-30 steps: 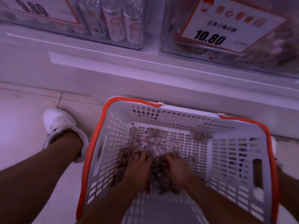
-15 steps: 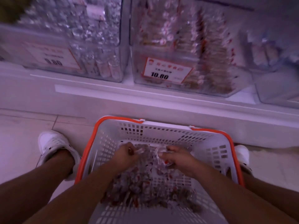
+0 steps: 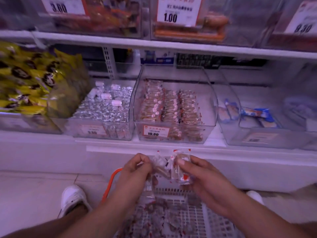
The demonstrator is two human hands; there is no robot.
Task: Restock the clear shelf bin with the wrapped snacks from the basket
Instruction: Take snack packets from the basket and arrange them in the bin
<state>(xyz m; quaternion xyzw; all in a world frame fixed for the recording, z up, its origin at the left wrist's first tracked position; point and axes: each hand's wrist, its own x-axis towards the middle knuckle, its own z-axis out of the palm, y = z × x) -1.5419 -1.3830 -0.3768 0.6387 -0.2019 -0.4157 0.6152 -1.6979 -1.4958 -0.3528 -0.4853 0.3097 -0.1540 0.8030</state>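
Both my hands are raised above the white basket with the orange rim (image 3: 112,179), each gripping clear-wrapped snacks with red ends. My left hand (image 3: 135,170) holds a few wrapped snacks (image 3: 160,167), one of them dangling below it. My right hand (image 3: 200,174) pinches another bunch of wrapped snacks (image 3: 181,169) under its thumb. More such snacks lie on the basket floor (image 3: 171,219). Straight ahead on the lowest shelf stands the clear bin (image 3: 211,107) with a 10.80 price tag, holding neat rows of the same snacks.
Left of that bin is a clear bin of silver-wrapped sweets (image 3: 104,107), and further left yellow packets (image 3: 27,78). A bin with blue-wrapped items (image 3: 253,115) stands to the right. An upper shelf (image 3: 171,45) overhangs. My white shoe (image 3: 73,198) rests on the tiled floor.
Both hands have lifted out of the basket with snacks in them, up toward the shelf edge. The view has tilted upward, showing the bins and the upper shelf.
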